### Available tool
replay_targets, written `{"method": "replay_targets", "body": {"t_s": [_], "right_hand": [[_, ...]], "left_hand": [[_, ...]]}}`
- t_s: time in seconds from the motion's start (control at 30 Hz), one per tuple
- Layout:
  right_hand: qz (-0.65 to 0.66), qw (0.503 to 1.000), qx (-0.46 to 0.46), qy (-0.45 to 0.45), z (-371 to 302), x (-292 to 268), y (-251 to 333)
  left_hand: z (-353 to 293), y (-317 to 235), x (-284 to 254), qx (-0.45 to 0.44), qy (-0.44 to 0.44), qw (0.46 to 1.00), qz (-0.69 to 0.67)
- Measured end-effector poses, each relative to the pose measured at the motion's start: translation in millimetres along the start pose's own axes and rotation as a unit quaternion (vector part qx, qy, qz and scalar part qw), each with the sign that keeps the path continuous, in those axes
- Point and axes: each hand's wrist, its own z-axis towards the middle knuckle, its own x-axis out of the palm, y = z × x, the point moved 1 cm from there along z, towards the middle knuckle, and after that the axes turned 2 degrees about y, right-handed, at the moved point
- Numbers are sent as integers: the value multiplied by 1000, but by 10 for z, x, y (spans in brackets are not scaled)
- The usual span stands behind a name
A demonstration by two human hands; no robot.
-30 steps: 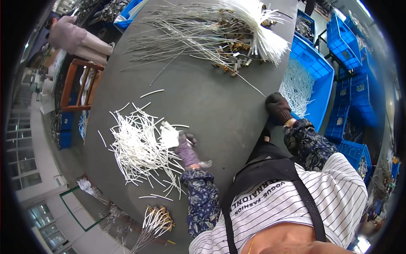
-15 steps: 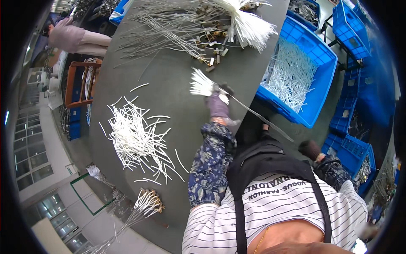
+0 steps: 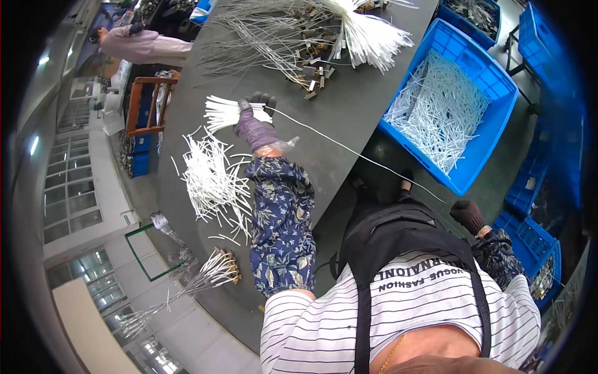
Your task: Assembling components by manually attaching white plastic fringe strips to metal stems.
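Observation:
My left hand (image 3: 256, 121), in a purple-grey glove with dark fingertips, is closed round a bundle of short white tubes (image 3: 219, 113) above the grey table (image 3: 311, 134). From that bundle a long thin white wire (image 3: 349, 149) stretches down to the right, past the table edge. It leads to my right hand (image 3: 467, 216), a dark-gloved fist low at the right; the last bit of wire beside the fist is hard to make out. Just nearer than my left hand lies a loose heap of similar white tubes (image 3: 215, 181).
At the far side lie long thin wires (image 3: 255, 47) with small metal-ended pieces (image 3: 321, 71) and a thick white bundle (image 3: 367, 37). A blue crate (image 3: 458, 177) of white tubes stands right of the table. Another wire bundle (image 3: 218, 274) hangs near-left. A person (image 3: 134, 47) stands far left.
My left hand has moved left with the tube bundle, over the far edge of the loose heap. The wire between my hands spans farther; my right fist has shifted slightly. The view has shifted too.

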Motion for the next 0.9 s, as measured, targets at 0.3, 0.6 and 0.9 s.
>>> {"method": "replay_targets", "body": {"t_s": [0.3,0.6,0.9], "right_hand": [[-7,999,-24,46,-50,-11,120],[11,997,-12,73,-13,34,273],[-68,986,-129,86,41,150,350]], "left_hand": [[-113,-238,66,27,-13,999,39],[-258,-429,-261,-33,-61,993,94],[-341,-689,-378,29,-114,988,99]]}}
